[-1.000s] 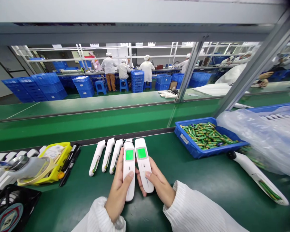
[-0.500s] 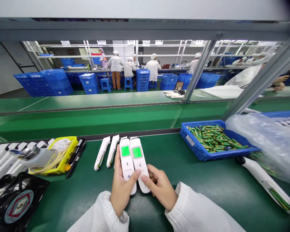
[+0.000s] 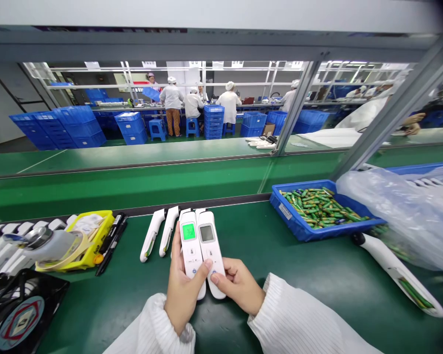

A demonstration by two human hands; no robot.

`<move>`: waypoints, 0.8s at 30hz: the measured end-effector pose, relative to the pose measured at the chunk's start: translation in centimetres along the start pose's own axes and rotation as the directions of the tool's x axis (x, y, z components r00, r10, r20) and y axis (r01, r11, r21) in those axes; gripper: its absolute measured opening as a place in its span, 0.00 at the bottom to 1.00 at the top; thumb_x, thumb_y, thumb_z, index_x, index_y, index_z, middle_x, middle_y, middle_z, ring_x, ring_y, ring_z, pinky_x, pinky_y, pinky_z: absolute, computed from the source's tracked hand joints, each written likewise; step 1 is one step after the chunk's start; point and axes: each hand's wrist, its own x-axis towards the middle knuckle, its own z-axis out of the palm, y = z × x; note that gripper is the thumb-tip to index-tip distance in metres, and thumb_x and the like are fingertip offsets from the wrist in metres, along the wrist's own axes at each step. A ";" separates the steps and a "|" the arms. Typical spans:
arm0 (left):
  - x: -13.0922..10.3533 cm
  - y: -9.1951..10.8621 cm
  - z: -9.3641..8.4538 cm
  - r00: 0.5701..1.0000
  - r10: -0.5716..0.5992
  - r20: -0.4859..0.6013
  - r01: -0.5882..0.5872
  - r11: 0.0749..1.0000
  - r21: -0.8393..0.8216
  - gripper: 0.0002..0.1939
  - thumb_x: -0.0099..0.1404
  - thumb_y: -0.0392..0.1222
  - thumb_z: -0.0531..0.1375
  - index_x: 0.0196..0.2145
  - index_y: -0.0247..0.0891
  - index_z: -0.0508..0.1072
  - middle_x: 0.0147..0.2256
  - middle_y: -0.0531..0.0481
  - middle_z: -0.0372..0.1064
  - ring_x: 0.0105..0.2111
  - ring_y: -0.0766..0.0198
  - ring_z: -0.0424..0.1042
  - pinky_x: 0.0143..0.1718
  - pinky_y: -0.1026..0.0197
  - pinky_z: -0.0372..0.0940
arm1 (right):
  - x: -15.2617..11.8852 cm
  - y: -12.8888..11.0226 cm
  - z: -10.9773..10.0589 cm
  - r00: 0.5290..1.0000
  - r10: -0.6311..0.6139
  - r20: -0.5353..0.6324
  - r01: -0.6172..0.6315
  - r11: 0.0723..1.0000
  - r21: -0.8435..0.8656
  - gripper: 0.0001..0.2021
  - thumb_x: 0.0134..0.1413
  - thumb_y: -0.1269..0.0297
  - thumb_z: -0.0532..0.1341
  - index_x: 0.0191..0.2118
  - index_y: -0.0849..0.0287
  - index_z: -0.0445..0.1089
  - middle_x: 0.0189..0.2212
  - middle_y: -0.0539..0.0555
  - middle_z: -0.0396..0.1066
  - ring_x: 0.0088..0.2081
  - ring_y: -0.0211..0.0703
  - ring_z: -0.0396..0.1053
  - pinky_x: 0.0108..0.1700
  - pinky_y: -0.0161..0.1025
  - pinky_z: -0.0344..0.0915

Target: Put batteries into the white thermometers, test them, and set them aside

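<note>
Two white infrared thermometers are held side by side above the green bench. My left hand [image 3: 186,290] is closed round the left thermometer [image 3: 192,250], whose screen glows green; its thumb lies near the button. My right hand [image 3: 240,285] grips the lower end of the right thermometer [image 3: 213,253], thumb on its front by the button, and that screen is grey. Just beyond and to the left lie more thermometers, among them one on its side [image 3: 153,233] and another [image 3: 169,230], partly lined up along the bench's back edge.
A blue tray [image 3: 275,196] of green batteries stands at right, beside a clear plastic bag [image 3: 402,211] and a thermometer with batteries showing [image 3: 400,275]. At left are a yellow basket [image 3: 109,226], black pens [image 3: 112,246], a bottle [image 3: 55,243] and a black fan [image 3: 22,314]. Co-workers sit and stand beyond.
The right thermometer's screen has gone from green to grey. Both hands keep their grip, and the whole view has shifted slightly.
</note>
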 end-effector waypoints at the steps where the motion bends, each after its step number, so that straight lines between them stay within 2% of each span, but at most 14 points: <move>1: 0.0 0.0 0.0 1.000 0.001 -0.006 -0.001 1.000 -0.001 0.44 0.56 0.43 0.64 0.64 0.49 0.44 0.63 0.46 0.51 0.60 0.51 0.53 0.54 0.57 0.60 | 0.0 -0.1 0.0 1.000 -0.022 -0.001 0.022 0.999 -0.046 0.21 0.50 0.48 0.63 0.33 0.66 0.71 0.25 0.51 0.67 0.26 0.35 0.60 0.29 0.33 0.58; 4: 0.1 -0.3 0.0 1.000 -0.002 0.012 0.002 1.000 -0.005 0.44 0.56 0.44 0.64 0.64 0.50 0.43 0.64 0.47 0.47 0.61 0.52 0.53 0.54 0.58 0.60 | -0.1 -0.2 0.1 0.998 -0.066 -0.024 0.060 0.978 -0.202 0.21 0.55 0.48 0.59 0.32 0.66 0.71 0.23 0.51 0.65 0.24 0.35 0.59 0.26 0.33 0.57; 6: 0.2 -0.4 -0.1 1.000 -0.008 0.015 0.008 1.000 -0.010 0.45 0.56 0.45 0.64 0.64 0.51 0.43 0.64 0.47 0.47 0.60 0.52 0.54 0.53 0.58 0.61 | -0.2 -0.2 0.1 0.999 -0.033 -0.036 0.024 0.972 -0.234 0.21 0.54 0.47 0.59 0.32 0.66 0.70 0.21 0.49 0.63 0.22 0.33 0.57 0.23 0.31 0.57; 10: 0.0 -0.5 -0.1 1.000 -0.018 0.015 0.018 1.000 0.023 0.45 0.56 0.45 0.63 0.64 0.50 0.41 0.63 0.45 0.49 0.56 0.51 0.61 0.50 0.56 0.64 | -0.3 0.2 0.3 0.994 0.108 0.027 -0.103 0.983 -0.152 0.22 0.48 0.45 0.62 0.32 0.64 0.67 0.17 0.46 0.62 0.16 0.31 0.57 0.18 0.29 0.55; 14: -0.3 -0.6 0.0 0.997 -0.044 0.060 0.042 0.999 0.034 0.44 0.57 0.44 0.63 0.64 0.51 0.42 0.64 0.46 0.47 0.56 0.52 0.61 0.50 0.57 0.64 | -0.3 0.6 0.4 0.982 0.188 0.037 -0.182 0.976 -0.118 0.22 0.44 0.45 0.65 0.23 0.62 0.64 0.10 0.44 0.58 0.12 0.30 0.54 0.15 0.28 0.51; 18: -0.3 -0.6 0.1 0.995 -0.054 0.079 0.051 0.998 0.037 0.45 0.57 0.43 0.63 0.64 0.51 0.41 0.64 0.46 0.46 0.57 0.53 0.60 0.51 0.57 0.63 | -0.4 0.8 0.5 0.979 0.203 0.029 -0.198 0.972 -0.129 0.23 0.45 0.48 0.65 0.18 0.62 0.61 0.09 0.44 0.58 0.11 0.29 0.55 0.15 0.28 0.51; 24: -0.4 -0.6 0.1 0.994 -0.061 0.088 0.057 0.997 0.047 0.44 0.57 0.44 0.63 0.64 0.51 0.42 0.64 0.47 0.47 0.58 0.54 0.59 0.51 0.58 0.63 | -0.4 0.8 0.9 0.980 0.200 -0.009 -0.199 0.973 -0.120 0.22 0.46 0.49 0.64 0.16 0.61 0.60 0.09 0.45 0.59 0.11 0.29 0.55 0.13 0.26 0.49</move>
